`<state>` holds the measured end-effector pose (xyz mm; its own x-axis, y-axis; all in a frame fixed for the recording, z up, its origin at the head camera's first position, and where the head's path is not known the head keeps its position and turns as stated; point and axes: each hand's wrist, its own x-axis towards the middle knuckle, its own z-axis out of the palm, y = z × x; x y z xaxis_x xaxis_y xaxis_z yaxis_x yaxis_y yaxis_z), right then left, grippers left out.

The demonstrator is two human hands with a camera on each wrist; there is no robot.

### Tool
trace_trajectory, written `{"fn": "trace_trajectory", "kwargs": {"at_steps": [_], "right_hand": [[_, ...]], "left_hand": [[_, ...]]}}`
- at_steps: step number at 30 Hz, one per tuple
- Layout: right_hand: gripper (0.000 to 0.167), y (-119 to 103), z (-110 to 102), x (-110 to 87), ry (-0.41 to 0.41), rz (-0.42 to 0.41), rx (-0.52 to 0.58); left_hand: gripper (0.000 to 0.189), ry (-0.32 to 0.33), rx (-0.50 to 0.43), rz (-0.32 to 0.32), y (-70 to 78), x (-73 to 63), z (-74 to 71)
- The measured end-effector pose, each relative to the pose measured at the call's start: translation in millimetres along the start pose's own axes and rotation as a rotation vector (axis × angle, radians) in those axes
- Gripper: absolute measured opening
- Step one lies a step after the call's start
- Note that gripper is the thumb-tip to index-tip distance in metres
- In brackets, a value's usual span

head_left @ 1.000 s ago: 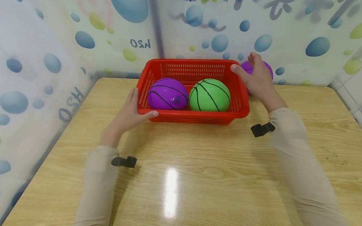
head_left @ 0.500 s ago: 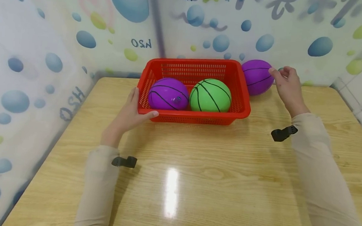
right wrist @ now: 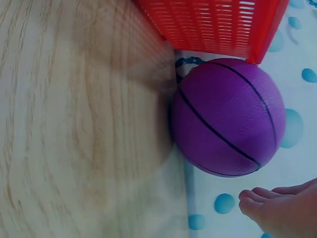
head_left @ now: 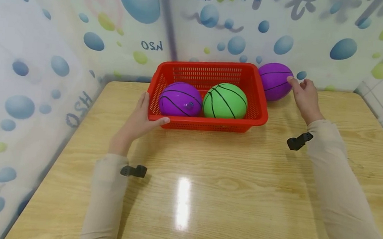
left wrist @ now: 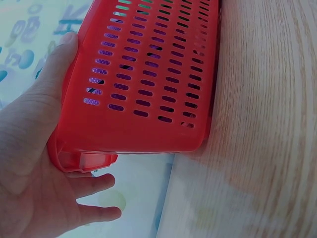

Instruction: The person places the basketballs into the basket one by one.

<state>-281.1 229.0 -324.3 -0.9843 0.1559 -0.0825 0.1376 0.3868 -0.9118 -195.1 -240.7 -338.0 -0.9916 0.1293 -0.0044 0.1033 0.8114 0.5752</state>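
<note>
A red perforated basket [head_left: 208, 123] holds a purple ball [head_left: 179, 97] and a green ball [head_left: 226, 103], both marked with black basketball lines. My left hand [head_left: 137, 124] spans its front left corner. The thumb lies along the front rim, and in the left wrist view the fingers stretch past the corner, fairly straight. Against the basket's right side sits another purple ball [right wrist: 228, 119]. My right hand [head_left: 305, 98] is just right of that ball, fingers loosely bent and holding nothing. In the right wrist view, a gap shows between these fingertips and the ball.
Everything stands at the back of a light wooden table [head_left: 225, 198]. Right behind it rises a wall [head_left: 124, 26] patterned with blue and green bubbles, which continues along the left side. A glare streak [head_left: 182, 204] lies on the tabletop.
My right hand has moved from over the basket's right rim to the right side of the outer purple ball, uncovering it. My left hand has stayed at the basket's corner.
</note>
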Motion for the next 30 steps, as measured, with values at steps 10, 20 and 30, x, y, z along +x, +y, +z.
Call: {"fn": "trace_trajectory", "kwargs": {"at_steps": [10,20,30], "right_hand": [[0.099,12.7,14.6,15.8,0.032,0.056,0.105],[0.105,17.0,24.3,24.9,0.020,0.133,0.136],[0.105,12.3,30.1,30.2,-0.022,0.196,0.304]], "left_hand": [[0.117,0.000,-0.006,-0.004,0.2,-2.0,-0.9],[0.116,0.006,0.002,-0.003,1.0,-3.3,-1.1],[0.117,0.017,-0.006,-0.002,-0.6,-0.8,0.2]]}}
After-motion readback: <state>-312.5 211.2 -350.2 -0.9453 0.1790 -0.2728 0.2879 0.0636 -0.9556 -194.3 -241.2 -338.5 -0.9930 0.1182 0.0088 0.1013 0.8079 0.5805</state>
